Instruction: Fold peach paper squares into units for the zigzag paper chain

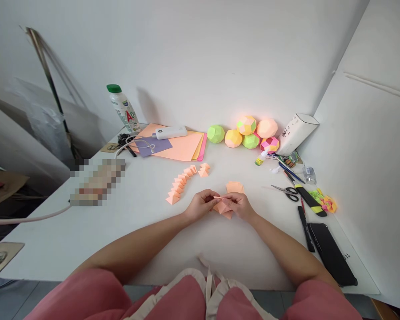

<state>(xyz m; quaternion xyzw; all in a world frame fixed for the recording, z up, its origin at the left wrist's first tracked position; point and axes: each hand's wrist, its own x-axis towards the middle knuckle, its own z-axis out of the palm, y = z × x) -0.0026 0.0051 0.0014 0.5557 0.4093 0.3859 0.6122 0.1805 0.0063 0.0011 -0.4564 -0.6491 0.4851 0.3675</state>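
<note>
Left hand (pixel 202 206) + right hand (pixel 239 205) | pinching peach paper (pixel 223 207) | partly covered

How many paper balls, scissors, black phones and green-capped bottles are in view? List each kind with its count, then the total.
Paper balls: 6
Scissors: 1
Black phone: 1
Green-capped bottle: 1
Total: 9

On the table (pixel 136 195), folded paper pieces (pixel 179 183) lie ahead and left of my left hand (pixel 199 206). Scissors (pixel 290 194) lie right of my right hand (pixel 241 207), paper balls (pixel 246 126) behind.
</note>
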